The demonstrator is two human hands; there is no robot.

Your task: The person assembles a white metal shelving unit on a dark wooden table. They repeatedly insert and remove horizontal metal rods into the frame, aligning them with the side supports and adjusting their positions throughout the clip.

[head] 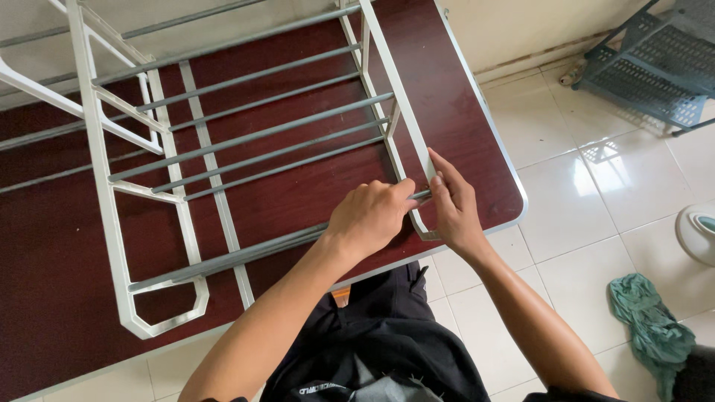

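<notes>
So there's this white rack frame [112,223] lying flat on a dark reddish-brown worktop [462,112] with a pale metal edge, and the person is standing at the near side, leaning over it. The frame has a bunch of grey rods [253,138] running across between its two white side pieces, more or less parallel to each other.

The left hand [369,216] is curled over the nearest grey rod [238,257], fingers wrapped around it right where its end meets the right side rail [406,126]. The right hand [453,208] is just beside it, thumb and fingers pinched narrow on the bottom corner of that same rail, touching the rod's tip. Both hands are basically knuckle to knuckle at that joint, near the front right corner of the worktop.

Off to the side, the floor is pale glossy tile. A crumpled green cloth [652,327] lies on it to the right, a blue-grey plastic shelf piece [655,67] sits by the wall up top, and part of a white round thing [696,234] peeks in at the right edge.
</notes>
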